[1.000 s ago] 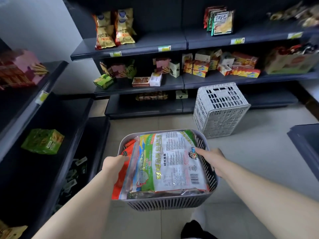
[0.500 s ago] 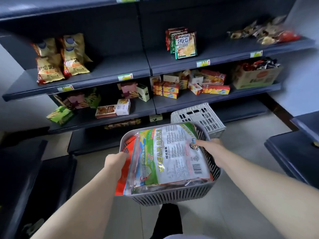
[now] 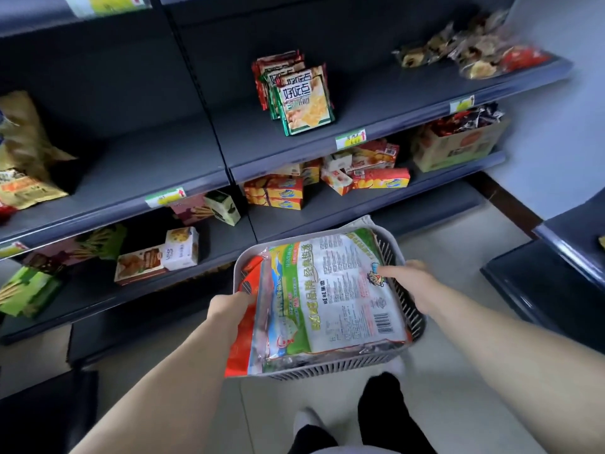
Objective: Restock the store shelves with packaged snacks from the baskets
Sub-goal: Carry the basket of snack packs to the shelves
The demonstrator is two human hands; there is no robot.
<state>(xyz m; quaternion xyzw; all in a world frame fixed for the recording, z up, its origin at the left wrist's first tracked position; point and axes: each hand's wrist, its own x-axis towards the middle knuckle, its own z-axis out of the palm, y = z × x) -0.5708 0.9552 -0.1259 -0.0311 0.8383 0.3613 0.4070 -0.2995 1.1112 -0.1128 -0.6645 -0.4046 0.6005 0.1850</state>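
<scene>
**Basket** (image 3: 330,365): grey, slatted, carried in the air in front of the shelves (image 3: 147,158), above the floor (image 3: 458,388).

**Left hand** (image 3: 229,306): I log it closed round the basket's left rim. Its fingertips are hidden by the stock.

**Right hand** (image 3: 412,276): curled over the right rim, with one finger stretched flat onto the top bag.

**Big bag** (image 3: 343,290): white and green, glossy, lying flat on top and covering nearly the whole basket.

**Red bag** (image 3: 240,348): lies under the big bag, with one corner hanging out past the front-left rim.

**Upright packets** (image 3: 304,103): stand in a loose row on the upper shelf, with bare shelf on either side.

**Hazards, as I judge them:**
- The overhanging red bag could slide to the floor if the left side dips.
- The big bag is slick and only one finger pins it, so a jolt could send it over the rim.
- Stocking needs a free hand. With only one hand on the rim, the loaded basket may swing and spill.
- Carried too near, the basket's far rim could catch a shelf edge.
- A large bag pushed in carelessly could topple the upright packets.
</scene>
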